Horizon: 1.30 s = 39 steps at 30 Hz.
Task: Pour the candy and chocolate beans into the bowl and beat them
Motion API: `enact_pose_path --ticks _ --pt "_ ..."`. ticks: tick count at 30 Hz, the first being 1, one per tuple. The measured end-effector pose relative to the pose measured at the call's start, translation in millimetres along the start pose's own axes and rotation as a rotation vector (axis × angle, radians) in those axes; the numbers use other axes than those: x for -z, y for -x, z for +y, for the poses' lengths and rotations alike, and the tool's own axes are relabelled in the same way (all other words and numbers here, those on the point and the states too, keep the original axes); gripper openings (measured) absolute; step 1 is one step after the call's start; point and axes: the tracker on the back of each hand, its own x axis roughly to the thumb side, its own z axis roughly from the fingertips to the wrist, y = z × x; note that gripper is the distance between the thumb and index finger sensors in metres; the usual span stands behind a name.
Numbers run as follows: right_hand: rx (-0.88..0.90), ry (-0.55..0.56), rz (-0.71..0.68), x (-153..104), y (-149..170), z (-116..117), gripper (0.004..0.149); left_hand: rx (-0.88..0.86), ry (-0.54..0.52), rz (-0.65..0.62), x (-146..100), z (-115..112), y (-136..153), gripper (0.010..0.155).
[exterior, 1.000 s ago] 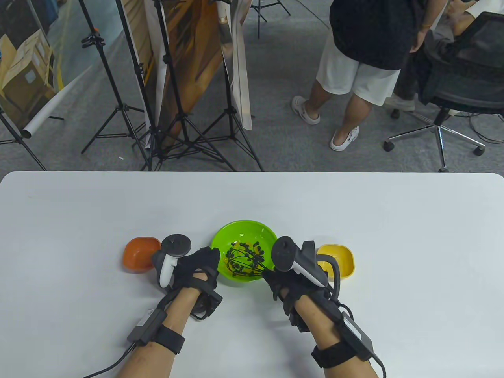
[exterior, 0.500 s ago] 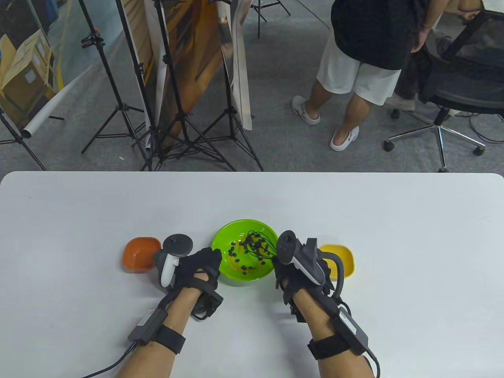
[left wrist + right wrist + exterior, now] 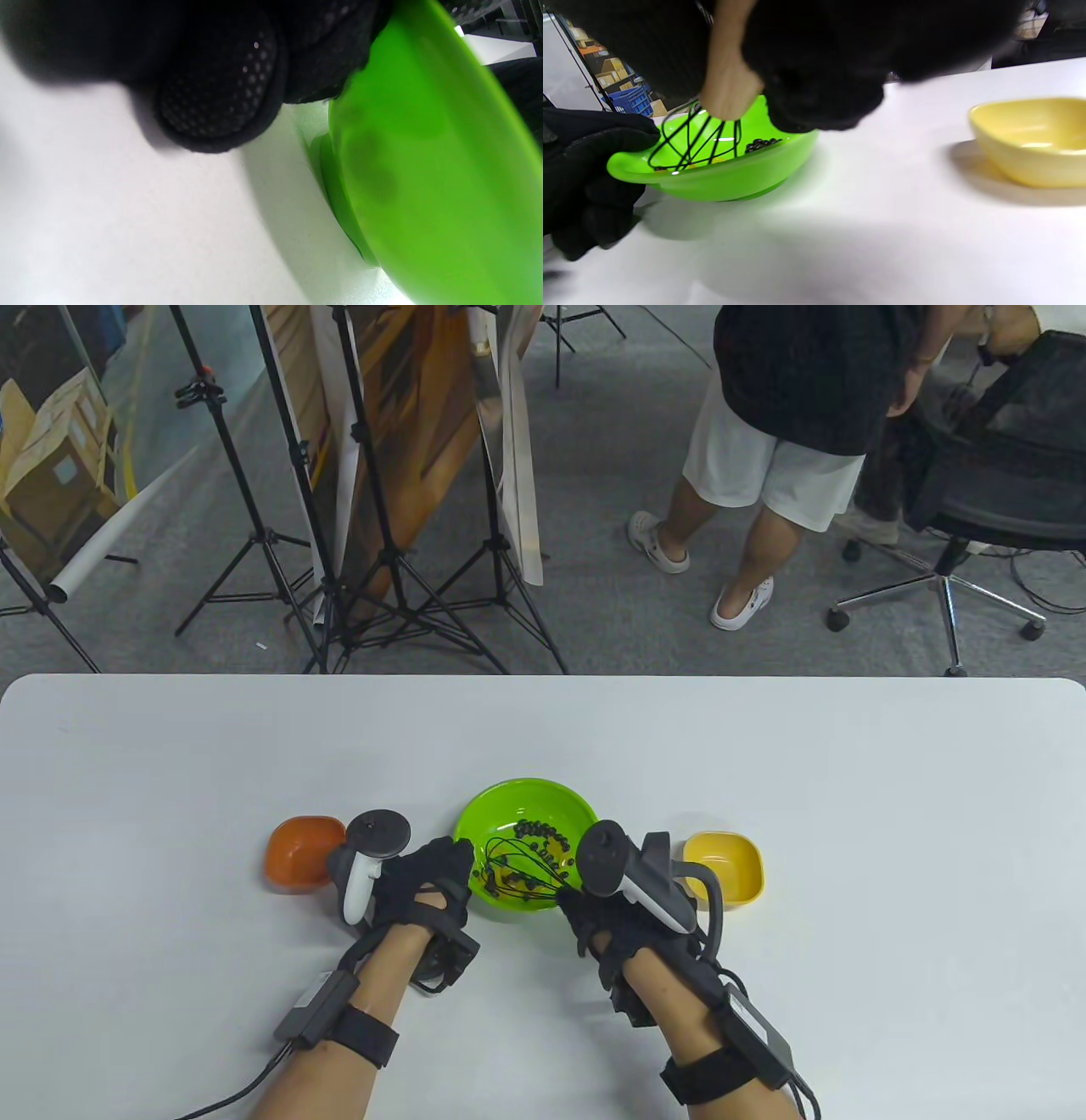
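Observation:
A green bowl [image 3: 556,802] near the table's front holds dark chocolate beans [image 3: 543,838] and some orange candy. A black wire whisk [image 3: 513,869] with a wooden handle [image 3: 727,91] stands in the bowl's left half. My right hand [image 3: 598,912] grips that handle just right of the bowl. My left hand [image 3: 428,882] holds the bowl's left rim [image 3: 621,163], with its fingers [image 3: 216,93] curled against the bowl's outer wall [image 3: 424,169].
An orange bowl [image 3: 297,853] sits left of my left hand and a yellow bowl [image 3: 730,861] right of my right hand; the yellow bowl [image 3: 1031,135] looks bare inside. Beyond the table's far edge stand tripods, an office chair and a person.
The whisk swept from the bowl's left side to its right and back to the left, moving the beans about. My right hand followed. My left hand kept its hold on the rim.

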Motion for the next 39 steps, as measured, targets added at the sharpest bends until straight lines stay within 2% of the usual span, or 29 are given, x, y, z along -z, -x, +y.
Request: enact_pose_path --ticks 6,11,16,19,22,26,31,35,39 --pt "-0.108 0.072 0.102 2 12 -13 0.056 0.011 0.010 -0.006 0 -2 -1 0.044" --pt "-0.077 0.080 0.163 18 17 -3 0.059 0.016 0.009 -0.010 0 -2 -2 0.044" --pt "0.032 0.072 0.135 29 9 17 0.059 0.016 0.013 -0.010 0 -2 -2 0.044" --pt "0.026 0.093 0.102 28 1 22 0.059 0.009 0.013 -0.005 1 -1 -1 0.044" --pt "0.092 0.056 0.048 22 -6 24 0.059 0.010 0.012 -0.004 1 -2 -1 0.044" --pt "0.041 0.029 -0.016 8 -9 15 0.058 -0.007 0.001 0.005 1 0 1 0.044" --pt "-0.001 0.017 0.010 -2 5 -6 0.055 -0.013 0.001 0.008 1 1 2 0.045" --pt "-0.066 0.056 0.075 4 17 -17 0.055 0.000 0.022 -0.003 2 0 1 0.044" --pt "-0.038 0.068 0.130 15 25 -13 0.055 0.005 0.018 -0.005 2 -1 0 0.044"
